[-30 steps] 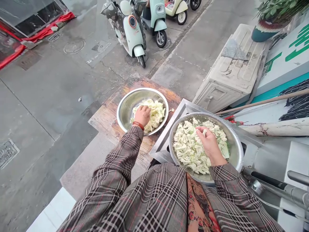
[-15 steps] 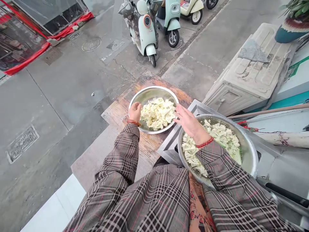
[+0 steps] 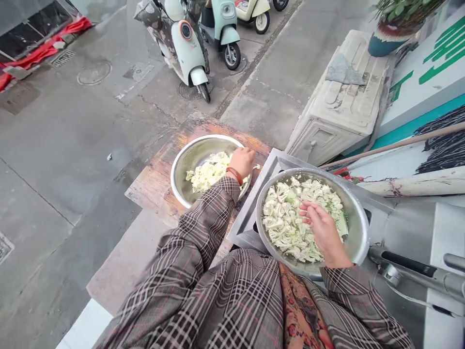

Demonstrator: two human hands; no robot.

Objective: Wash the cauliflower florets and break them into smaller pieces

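Observation:
A steel bowl (image 3: 177, 186) holding cauliflower pieces (image 3: 207, 172) stands on the wooden board. Over its right side is my left hand (image 3: 242, 162), fingers curled down. A small pale cauliflower floret (image 3: 256, 167) shows at its fingertips, though most of the grip is hidden behind the back of the hand. To the right stands a larger steel basin (image 3: 358, 232), full of cut cauliflower (image 3: 286, 228) with some green bits. My right hand (image 3: 323, 230) hovers above this basin, its fingers loosely bent and slightly apart, with nothing visible in them.
The basin rests on a square metal frame (image 3: 242, 228) beside the wooden board (image 3: 148, 182). A metal faucet-like fitting (image 3: 403, 264) lies close right. Beyond are a dirty white casing (image 3: 341, 109), a potted plant (image 3: 385, 41) and parked scooters (image 3: 189, 51).
My left hand has moved from the bowl's left rim across to its right side. My right hand has left the bowl's right rim and is now over the basin. The view has shifted right.

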